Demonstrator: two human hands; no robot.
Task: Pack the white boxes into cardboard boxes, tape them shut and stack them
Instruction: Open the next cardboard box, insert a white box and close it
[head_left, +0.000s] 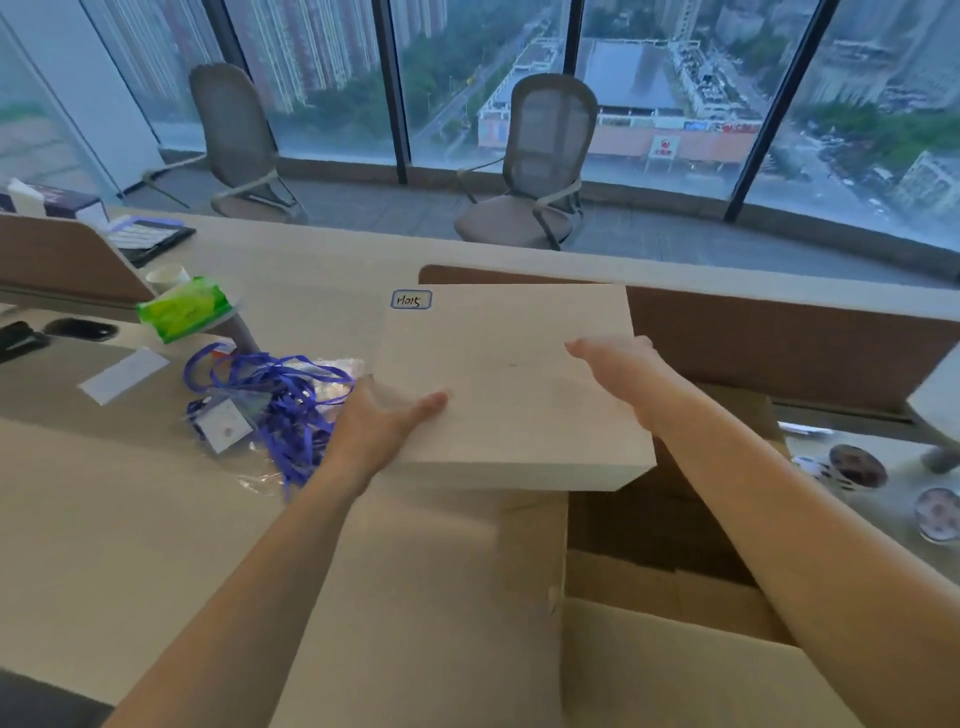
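A flat white box (511, 379) with a small handwritten label at its far left corner is held in the air above the desk, partly over an open cardboard box (654, 566). My left hand (382, 423) grips its near left corner, thumb on top. My right hand (623, 371) holds its right side, fingers spread over the lid. The cardboard box stands at the lower right with its flaps open and its inside dark. Its far part is hidden behind the white box and my right arm.
A tangle of blue lanyards (270, 400) in plastic lies left of the white box, a green tissue pack (182, 309) beyond it. Tape rolls (857, 467) sit at the right. A brown desk divider (779, 343) runs behind; two office chairs (540, 166) stand by the windows.
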